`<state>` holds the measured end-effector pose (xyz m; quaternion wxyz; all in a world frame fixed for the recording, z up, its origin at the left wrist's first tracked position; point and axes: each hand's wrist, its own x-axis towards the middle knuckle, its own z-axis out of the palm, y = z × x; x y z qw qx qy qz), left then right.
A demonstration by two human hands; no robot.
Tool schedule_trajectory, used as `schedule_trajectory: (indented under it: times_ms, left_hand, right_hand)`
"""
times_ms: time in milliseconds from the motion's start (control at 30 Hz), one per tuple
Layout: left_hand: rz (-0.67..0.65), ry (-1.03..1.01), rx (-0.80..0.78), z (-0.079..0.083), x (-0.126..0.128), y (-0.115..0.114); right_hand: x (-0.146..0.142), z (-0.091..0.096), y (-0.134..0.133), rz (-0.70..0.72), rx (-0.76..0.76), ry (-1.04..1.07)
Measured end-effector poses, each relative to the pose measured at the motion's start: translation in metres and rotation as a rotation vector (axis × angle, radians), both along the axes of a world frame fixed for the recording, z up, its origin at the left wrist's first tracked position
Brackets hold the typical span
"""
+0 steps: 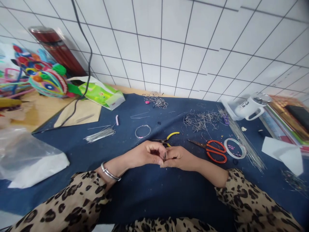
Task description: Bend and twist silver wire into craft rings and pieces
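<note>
My left hand [151, 154] and my right hand [180, 158] meet above the dark blue cloth, fingertips pinched together. Between them is a small dark piece [165, 156], mostly hidden by the fingers and too small to name. Just behind the hands lie pliers with yellow handles [173, 133], partly covered by them. A thin wire ring [143, 131] rests beyond my left hand. Right of my right hand are scissors with orange-red handles [216, 150]. Beside these stands a round, shallow dish [225, 145] holding small pink beads.
Tangled wire [201, 120] and a bundle of straight wires [246, 145] lie to the right, near a white mug [253, 106]. At left are more cut wires [100, 134], a plastic bag [31, 154], a green packet [103, 95] and a hanging black cable [90, 58]. A tiled wall rises behind.
</note>
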<state>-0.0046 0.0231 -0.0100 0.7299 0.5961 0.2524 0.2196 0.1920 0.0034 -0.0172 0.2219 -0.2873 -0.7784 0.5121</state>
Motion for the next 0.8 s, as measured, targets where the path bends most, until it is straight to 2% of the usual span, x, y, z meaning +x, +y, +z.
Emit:
schedule_trajectory:
  times_ms: [267,533,633,800]
  left_hand:
    - [0.047,-0.097,-0.063,-0.001,0.003,-0.005]
    - [0.140,-0.113,-0.157,-0.007,0.004,-0.011]
    - [0.194,-0.118,-0.151,-0.006,0.005,-0.013]
    - [0.265,-0.142,-0.115,-0.006,0.008,-0.015]
  right_hand:
    - [-0.002,0.009,0.000,0.092,-0.226,0.052]
    - [-0.003,0.010,-0.004,0.082,-0.370,0.069]
    - [-0.002,0.008,-0.004,0.063,-0.379,0.098]
    - [-0.002,0.005,-0.004,0.001,-0.305,0.101]
